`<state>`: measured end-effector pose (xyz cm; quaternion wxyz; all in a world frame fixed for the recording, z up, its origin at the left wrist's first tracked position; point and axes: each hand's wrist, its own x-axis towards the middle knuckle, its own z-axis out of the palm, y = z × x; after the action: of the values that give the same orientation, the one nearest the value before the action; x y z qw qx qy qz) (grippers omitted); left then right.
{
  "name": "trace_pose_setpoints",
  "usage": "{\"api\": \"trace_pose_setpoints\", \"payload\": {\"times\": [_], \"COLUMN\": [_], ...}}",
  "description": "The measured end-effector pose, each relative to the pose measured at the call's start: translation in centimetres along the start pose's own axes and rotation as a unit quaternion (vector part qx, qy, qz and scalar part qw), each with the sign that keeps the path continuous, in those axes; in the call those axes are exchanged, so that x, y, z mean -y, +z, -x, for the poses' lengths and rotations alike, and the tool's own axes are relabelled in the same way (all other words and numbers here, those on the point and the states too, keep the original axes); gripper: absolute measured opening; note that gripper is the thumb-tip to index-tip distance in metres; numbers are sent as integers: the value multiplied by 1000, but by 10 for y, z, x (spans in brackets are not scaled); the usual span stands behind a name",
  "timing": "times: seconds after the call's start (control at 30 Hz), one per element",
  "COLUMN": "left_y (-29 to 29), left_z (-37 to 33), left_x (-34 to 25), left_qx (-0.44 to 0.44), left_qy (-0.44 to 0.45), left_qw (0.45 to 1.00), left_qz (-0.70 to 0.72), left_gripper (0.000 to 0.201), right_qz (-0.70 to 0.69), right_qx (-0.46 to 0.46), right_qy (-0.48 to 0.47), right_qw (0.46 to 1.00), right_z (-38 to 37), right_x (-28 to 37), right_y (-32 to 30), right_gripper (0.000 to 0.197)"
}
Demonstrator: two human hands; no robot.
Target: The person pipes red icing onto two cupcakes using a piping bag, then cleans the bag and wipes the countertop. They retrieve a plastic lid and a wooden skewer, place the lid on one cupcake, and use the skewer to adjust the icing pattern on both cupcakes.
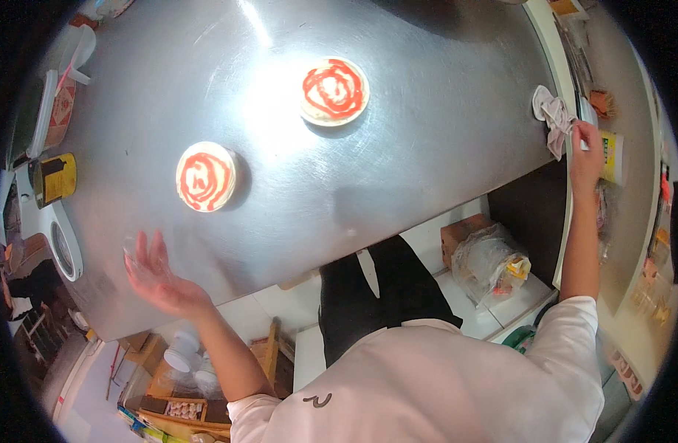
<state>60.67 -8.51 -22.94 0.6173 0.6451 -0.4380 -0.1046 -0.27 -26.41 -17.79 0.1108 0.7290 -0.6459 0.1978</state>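
Observation:
On the steel table (420, 125) stand two small round tubs with cream-coloured tops and red sauce swirls. One swirl-topped tub (206, 177) is nearer and to the left; the other swirl-topped tub (334, 91) is farther back, right of it. My left hand (164, 283) hovers at the near left edge, palm turned up and fingers spread, with nothing in it. At the far right my right hand (587, 151) is closed on one end of a pale crumpled cloth (554, 118), which lies over the table's right edge.
Left on the table are a yellow-and-black tin (56, 179), a white oval-faced device (63, 242) and a clear plastic container (78, 55). Below the right edge sits a plastic bag (488, 264) beside a cardboard box (460, 235). An egg tray (185, 410) is at lower left.

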Motion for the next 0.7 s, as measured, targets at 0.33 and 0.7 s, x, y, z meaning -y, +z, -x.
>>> {"api": "trace_pose_setpoints", "payload": {"times": [0.33, 0.7], "left_y": [8, 60], "left_z": [7, -18], "left_x": [-12, -39], "left_qx": [14, 182], "left_qy": [41, 201], "left_qw": [999, 931], "left_qz": [-21, -243], "left_gripper": [74, 85], "right_qz": [-39, -497], "right_qx": [22, 190], "right_qy": [64, -175], "right_qw": [997, 829], "right_z": [20, 41], "right_x": [10, 282], "right_y": [59, -5], "right_gripper": [17, 39]}}
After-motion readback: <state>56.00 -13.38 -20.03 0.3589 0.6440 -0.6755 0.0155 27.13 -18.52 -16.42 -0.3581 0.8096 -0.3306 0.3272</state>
